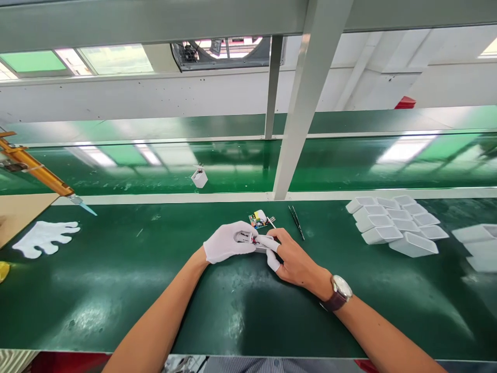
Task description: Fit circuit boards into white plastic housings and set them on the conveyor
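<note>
My left hand (231, 242), in a white glove, is closed around a small white housing (261, 248) over the middle of the green table. From the other side my right hand (291, 257), with white covers on some fingertips, grips the same housing. Small red and dark parts show inside it, too small to make out. Just beyond my hands lies a circuit board (259, 218) with yellow and white components. Black tweezers (296, 223) rest on the table to the right of the board.
White open cases (396, 223) stand grouped at the right, with more (479, 243) at the far right. A white glove (46, 238) and an orange dispenser (44, 176) are at the left. Behind the table's back rail sits a white case (199, 177). A metal post (297, 103) rises there.
</note>
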`<state>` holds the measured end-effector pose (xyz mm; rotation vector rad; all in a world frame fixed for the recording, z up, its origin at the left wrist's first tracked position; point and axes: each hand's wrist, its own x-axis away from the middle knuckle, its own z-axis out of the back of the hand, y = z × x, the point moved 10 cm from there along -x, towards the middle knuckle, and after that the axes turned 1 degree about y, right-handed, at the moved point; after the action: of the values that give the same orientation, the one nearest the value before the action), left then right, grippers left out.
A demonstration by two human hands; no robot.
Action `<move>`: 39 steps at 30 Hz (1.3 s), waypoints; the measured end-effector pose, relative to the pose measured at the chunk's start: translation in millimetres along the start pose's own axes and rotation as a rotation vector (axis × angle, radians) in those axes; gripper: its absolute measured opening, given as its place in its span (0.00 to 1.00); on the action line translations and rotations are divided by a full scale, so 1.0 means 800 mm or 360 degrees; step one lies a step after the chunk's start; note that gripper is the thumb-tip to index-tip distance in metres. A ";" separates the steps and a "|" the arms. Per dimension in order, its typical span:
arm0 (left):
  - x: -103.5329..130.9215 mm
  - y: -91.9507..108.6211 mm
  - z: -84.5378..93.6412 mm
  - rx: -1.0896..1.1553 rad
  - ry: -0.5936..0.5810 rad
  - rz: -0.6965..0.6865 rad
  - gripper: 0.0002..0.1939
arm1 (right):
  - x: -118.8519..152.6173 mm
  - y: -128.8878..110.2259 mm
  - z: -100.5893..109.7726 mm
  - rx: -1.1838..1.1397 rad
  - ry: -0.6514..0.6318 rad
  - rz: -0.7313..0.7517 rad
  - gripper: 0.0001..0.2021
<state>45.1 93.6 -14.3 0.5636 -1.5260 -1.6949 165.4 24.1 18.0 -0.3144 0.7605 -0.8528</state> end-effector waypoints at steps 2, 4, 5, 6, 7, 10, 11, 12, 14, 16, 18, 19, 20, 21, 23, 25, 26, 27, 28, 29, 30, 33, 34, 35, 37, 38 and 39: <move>0.000 0.000 0.001 -0.0027 0.0001 0.0012 0.18 | 0.003 0.001 0.002 -0.0009 0.0022 -0.0006 0.27; 0.000 -0.001 0.002 -0.0078 0.0007 0.0018 0.18 | 0.007 0.003 0.004 -0.0038 0.0036 -0.0012 0.27; 0.000 -0.001 0.003 -0.0094 0.0008 0.0019 0.18 | 0.008 0.003 0.004 -0.0046 0.0040 -0.0010 0.27; -0.001 -0.002 0.003 -0.0095 0.0006 0.0019 0.19 | 0.009 0.003 0.004 -0.0044 0.0043 -0.0005 0.26; -0.001 -0.003 0.004 -0.0087 0.0001 0.0020 0.19 | 0.010 0.004 0.004 -0.0038 0.0045 -0.0003 0.26; -0.001 -0.005 0.003 -0.0070 -0.0035 0.0034 0.20 | 0.011 0.004 0.003 0.0001 0.0035 -0.0032 0.25; -0.001 -0.005 0.003 -0.0075 -0.0041 0.0037 0.20 | 0.010 0.004 0.003 0.0023 0.0026 -0.0048 0.25; -0.001 -0.006 0.003 -0.0082 -0.0042 0.0040 0.20 | 0.010 0.004 0.002 0.0044 0.0015 -0.0059 0.25; -0.001 -0.006 0.002 -0.0080 -0.0039 0.0045 0.19 | 0.009 0.001 0.001 0.0071 -0.0011 -0.0064 0.26; -0.001 -0.006 0.001 -0.0051 -0.0037 0.0046 0.19 | 0.008 -0.002 0.002 0.0068 -0.0018 -0.0058 0.27; -0.001 -0.006 0.000 -0.0024 -0.0040 0.0044 0.18 | 0.006 -0.004 0.003 0.0063 -0.0008 -0.0060 0.26; -0.001 -0.005 0.000 -0.0023 -0.0038 0.0044 0.19 | 0.006 -0.004 0.004 0.0063 0.0003 -0.0061 0.26; -0.001 -0.004 0.000 -0.0034 -0.0033 0.0043 0.18 | 0.005 -0.004 0.005 0.0064 0.0014 -0.0062 0.25; -0.001 -0.004 0.001 -0.0050 -0.0027 0.0044 0.18 | 0.005 -0.005 0.005 0.0067 0.0021 -0.0061 0.26; -0.001 -0.002 0.001 -0.0075 -0.0016 0.0044 0.18 | 0.004 -0.005 0.005 0.0069 0.0033 -0.0046 0.27; -0.001 -0.001 0.001 -0.0091 -0.0006 0.0037 0.18 | 0.005 -0.005 0.005 0.0044 0.0059 -0.0013 0.28; -0.001 0.000 0.001 -0.0099 0.0023 0.0026 0.19 | 0.005 -0.004 0.007 0.0012 0.0080 -0.0003 0.28; -0.001 0.001 0.002 -0.0112 0.0071 0.0010 0.20 | 0.005 -0.003 0.009 -0.0037 0.0115 -0.0007 0.27; -0.001 0.003 0.005 -0.0123 0.0140 -0.0013 0.23 | 0.006 0.001 0.013 -0.0105 0.0167 -0.0036 0.25; 0.000 0.007 0.007 -0.0124 0.0225 -0.0045 0.25 | 0.006 0.007 0.018 -0.0199 0.0239 -0.0094 0.23; 0.001 0.010 0.008 -0.0121 0.0312 -0.0081 0.28 | 0.008 0.015 0.024 -0.0327 0.0337 -0.0182 0.20; 0.009 0.025 0.003 -0.0208 0.0514 -0.0200 0.37 | 0.018 0.048 0.033 -0.0936 0.0631 -0.0562 0.12; 0.013 0.032 -0.002 -0.0279 0.0567 -0.0252 0.40 | 0.021 0.057 0.027 -0.1188 0.0683 -0.0710 0.10; 0.016 0.039 -0.007 -0.0357 0.0609 -0.0306 0.43 | 0.024 0.064 0.018 -0.1437 0.0697 -0.0851 0.10; 0.023 0.049 -0.019 -0.0472 0.0661 -0.0413 0.42 | 0.025 0.065 -0.004 -0.1866 0.0625 -0.1074 0.12; 0.025 0.052 -0.024 -0.0498 0.0674 -0.0452 0.40 | 0.024 0.062 -0.014 -0.2025 0.0573 -0.1149 0.13; 0.027 0.054 -0.028 -0.0515 0.0680 -0.0478 0.38 | 0.023 0.058 -0.021 -0.2141 0.0519 -0.1201 0.14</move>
<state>59.6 63.3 26.8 0.9431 -0.8764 -1.8465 187.2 39.5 -27.1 -1.7705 1.5009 -0.9790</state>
